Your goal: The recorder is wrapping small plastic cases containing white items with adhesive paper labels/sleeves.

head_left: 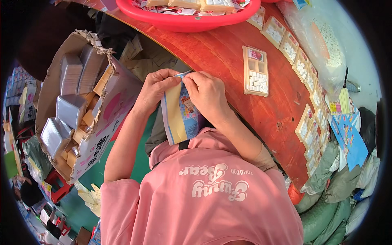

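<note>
Item 1: printed card point(179, 112), blue and yellow, held upright over your lap just off the near edge of the red table point(228, 57). Your left hand point(157, 85) pinches its top edge at about eleven o'clock; your right hand point(206, 92) pinches the same edge at about one o'clock, the fingertips of both nearly meeting.

Item 2: compartment tray point(255, 70) with small white pieces, lying flat on the table at two o'clock from your hands (partly filled, some cells bare).

Item 3: row of similar trays point(304, 65) along the table's far rim, curving from one to four o'clock.

Item 4: cardboard box point(81, 106) of clear-wrapped stacks, at nine o'clock.

Item 5: red basin point(183, 18), at twelve o'clock.

Handling note: keep both pinches near the top corners, so the card stays square and does not crease.
</note>
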`<state>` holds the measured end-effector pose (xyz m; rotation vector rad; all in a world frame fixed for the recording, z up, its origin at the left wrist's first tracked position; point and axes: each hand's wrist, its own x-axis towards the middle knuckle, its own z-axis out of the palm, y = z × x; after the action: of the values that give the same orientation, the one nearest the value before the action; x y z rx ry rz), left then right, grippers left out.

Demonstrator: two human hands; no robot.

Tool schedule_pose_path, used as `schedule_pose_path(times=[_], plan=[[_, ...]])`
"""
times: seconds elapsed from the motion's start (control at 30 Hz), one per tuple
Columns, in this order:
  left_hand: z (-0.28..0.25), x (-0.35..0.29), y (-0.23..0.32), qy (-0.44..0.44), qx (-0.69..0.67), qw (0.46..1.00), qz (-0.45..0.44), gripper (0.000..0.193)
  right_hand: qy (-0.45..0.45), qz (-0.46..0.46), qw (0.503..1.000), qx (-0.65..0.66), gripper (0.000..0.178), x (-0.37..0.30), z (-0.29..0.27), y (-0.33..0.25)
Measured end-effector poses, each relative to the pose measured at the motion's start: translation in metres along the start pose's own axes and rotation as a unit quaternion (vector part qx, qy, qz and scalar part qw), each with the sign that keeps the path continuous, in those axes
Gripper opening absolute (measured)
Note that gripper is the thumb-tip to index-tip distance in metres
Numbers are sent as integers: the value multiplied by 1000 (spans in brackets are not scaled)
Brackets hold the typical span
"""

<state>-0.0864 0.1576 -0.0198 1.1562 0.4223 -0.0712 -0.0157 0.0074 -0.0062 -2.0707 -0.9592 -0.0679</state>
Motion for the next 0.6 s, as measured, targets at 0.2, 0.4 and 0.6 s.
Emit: schedule_pose_path(times=[0.2,0.4,0.6], plan=[[20,-7,-5,36,212,972,98,17,-13,156,978,136,12,-10,-9,3],[34,-14,-8,64,340,914,211,17,-40,183,979,77,12,-9,-17,-6],[34,-18,-11,64,314,927,195,15,-39,273,952,135,10,-9,-12,-3]])
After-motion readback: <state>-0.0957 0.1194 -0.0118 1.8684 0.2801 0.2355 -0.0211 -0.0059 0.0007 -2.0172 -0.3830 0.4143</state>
